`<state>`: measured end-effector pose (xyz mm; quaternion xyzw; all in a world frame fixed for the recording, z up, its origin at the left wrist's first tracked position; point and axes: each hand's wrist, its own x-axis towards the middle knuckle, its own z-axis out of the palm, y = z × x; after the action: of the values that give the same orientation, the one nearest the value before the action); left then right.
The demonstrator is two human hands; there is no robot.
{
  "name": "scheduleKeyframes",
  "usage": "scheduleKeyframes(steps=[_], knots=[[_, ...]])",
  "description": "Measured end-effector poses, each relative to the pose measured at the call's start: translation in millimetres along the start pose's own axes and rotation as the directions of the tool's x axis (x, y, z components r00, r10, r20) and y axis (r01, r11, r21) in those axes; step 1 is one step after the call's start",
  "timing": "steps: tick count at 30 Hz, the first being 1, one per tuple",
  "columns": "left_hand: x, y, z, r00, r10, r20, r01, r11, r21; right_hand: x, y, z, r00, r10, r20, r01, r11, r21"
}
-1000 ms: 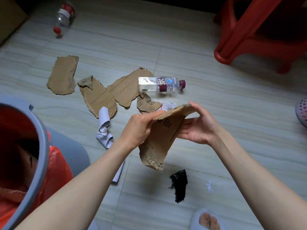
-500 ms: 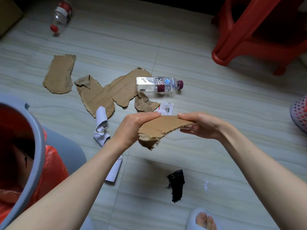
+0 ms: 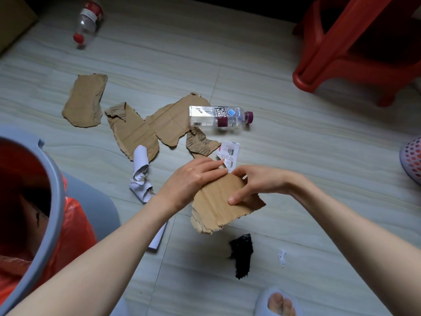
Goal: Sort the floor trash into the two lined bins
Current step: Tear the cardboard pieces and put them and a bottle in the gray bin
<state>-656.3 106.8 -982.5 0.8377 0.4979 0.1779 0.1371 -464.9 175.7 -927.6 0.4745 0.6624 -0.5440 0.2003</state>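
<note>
Both hands, left hand and right hand, hold the cardboard between closed fingers; its torn lower edge may rip if folded hard.

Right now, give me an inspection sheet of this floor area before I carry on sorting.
Surface: pale tiled floor, littered.
Job's things: cardboard piece held off the floor by both hands; grey bin with red liner at left; four cardboard scraps, clear bottle, second bottle, crumpled paper, printed slip, black scrap on the floor.
Clutter: tiny white bit.
Grippers: left hand and right hand both gripping the cardboard piece.
Cables: nothing seen.
Surroundings: red stool, perforated basket, slipper.
</note>
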Motion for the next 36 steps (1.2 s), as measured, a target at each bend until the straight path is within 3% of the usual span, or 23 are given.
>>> scheduleKeyframes(steps=[3,8,13,20,24,27,29,32,36], knots=[[-13.5,-2.9,20.3,0.999,0.038,0.011,-0.039,0.994,0.098,12.4,7.2,23.1,0.997,0.019,-0.076,-0.027,0.994,-0.110],[-42.1,1.2,46.8,0.997,-0.043,0.070,0.030,0.983,0.179,29.8,28.3,59.8,0.986,0.075,-0.152,-0.091,0.991,-0.102],[-60.2,4.1,51.8,0.973,-0.154,0.173,0.093,0.945,0.314,33.0,33.6,75.7,0.973,-0.040,-0.228,0.008,0.990,-0.140],[-64.3,4.1,58.2,0.902,-0.276,0.332,0.179,0.939,0.294,33.5,37.2,83.9,0.974,-0.068,-0.217,0.005,0.961,-0.277],[-53.7,10.2,55.1,0.894,-0.337,0.297,0.267,0.930,0.251,37.3,34.2,94.6,0.961,-0.155,-0.228,0.044,0.903,-0.427],[-48.6,22.0,57.6,0.772,-0.388,0.504,0.363,0.919,0.151,38.2,34.8,98.9,0.961,-0.140,-0.240,0.052,0.940,-0.337],[-51.8,30.0,58.2,0.724,-0.412,0.553,0.436,0.895,0.095,34.7,35.6,91.6,0.946,-0.071,-0.316,0.028,0.990,-0.139],[-65.8,29.9,64.0,0.740,-0.447,0.503,0.512,0.859,0.010,28.1,35.0,76.3,0.941,0.044,-0.336,0.023,0.981,0.193],[-64.4,26.5,63.8,0.798,-0.471,0.376,0.536,0.839,-0.089,19.8,22.5,69.6,0.961,0.023,-0.277,0.057,0.959,0.278]])
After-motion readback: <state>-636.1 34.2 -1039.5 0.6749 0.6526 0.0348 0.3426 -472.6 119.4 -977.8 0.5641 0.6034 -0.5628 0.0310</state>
